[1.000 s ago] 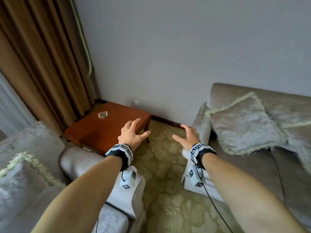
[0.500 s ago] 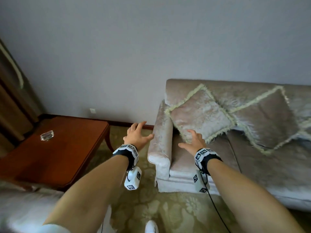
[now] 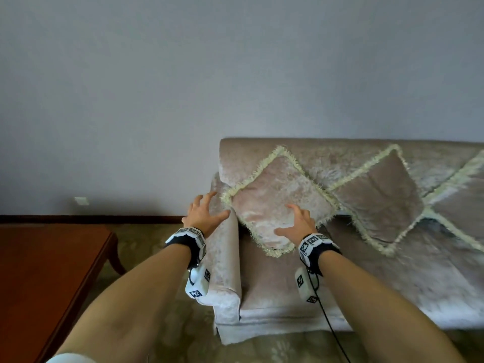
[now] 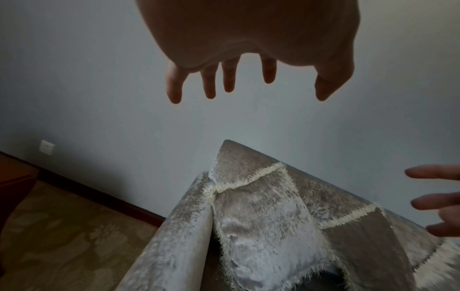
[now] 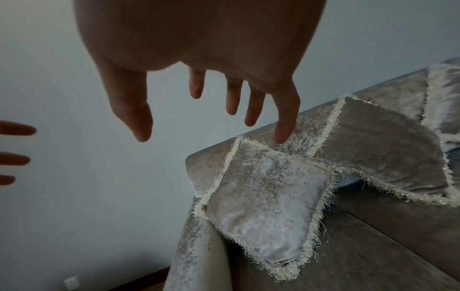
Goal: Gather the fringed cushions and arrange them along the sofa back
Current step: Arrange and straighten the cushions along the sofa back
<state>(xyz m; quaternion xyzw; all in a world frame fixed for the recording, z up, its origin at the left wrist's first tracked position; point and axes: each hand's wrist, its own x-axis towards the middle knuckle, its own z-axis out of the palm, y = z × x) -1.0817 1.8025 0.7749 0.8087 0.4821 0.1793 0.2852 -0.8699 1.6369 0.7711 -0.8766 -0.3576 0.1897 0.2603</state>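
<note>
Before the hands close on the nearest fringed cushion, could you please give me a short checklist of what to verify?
1. Left hand free, fingers spread, holding nothing: ok.
2. Right hand free, fingers spread: ok.
3. Both hands flank the nearest beige velvet cushion with cream fringe; contact made: cannot tell.
4. That cushion leans on the beige velvet sofa back, tilted on a corner, wedged beside the sofa armrest: not ok as arranged.
5. The second fringed cushion overlaps the first at its right edge; lifting may drag it: not ok.
6. Nothing lies on top of the nearest cushion: ok.
</note>
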